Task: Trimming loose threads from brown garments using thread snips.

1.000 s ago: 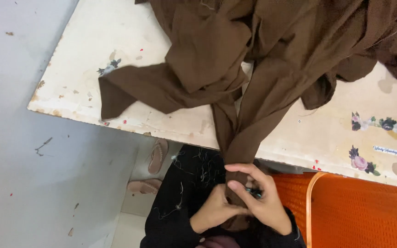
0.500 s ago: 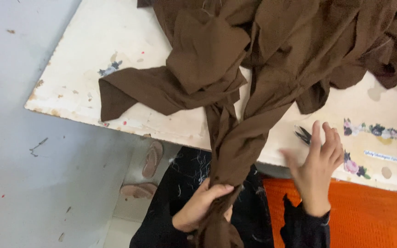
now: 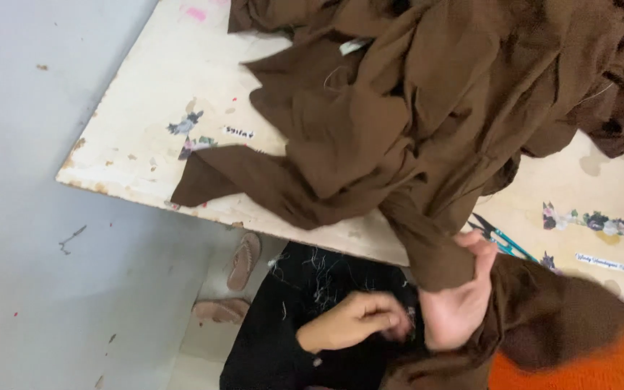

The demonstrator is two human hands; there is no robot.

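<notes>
- My right hand (image 3: 460, 303) is raised at the table's near edge, palm up, with a hanging strip of the brown garment (image 3: 427, 123) draped over the thumb and fingers. I judge the hand props the strip from below to keep it off my lap.
- Whether those fingers pinch the cloth or only carry it, I cannot tell; the fold hides the fingertips.
- My left hand (image 3: 352, 321) sits lower, over my black-clad lap, fingers curled loosely inward toward the right wrist. I see nothing clearly between them, so I cannot tell whether it holds anything small.
- The garment lies heaped over the far and middle part of the white table (image 3: 146, 137), one pointed flap spread flat toward the left. The bulk rests there so that only the worked end hangs down to my hands.
- More brown cloth is bunched under my right forearm, over an orange surface (image 3: 579, 368) at the lower right.
- Small scissors (image 3: 500, 235) with blue-green handles lie on the table just beyond my right hand, near enough to pick up, partly tucked under the cloth.
- Two sandals (image 3: 236, 278) lie on the floor under the table edge, left of my knee.
- Light thread scraps cling to the black lap.
</notes>
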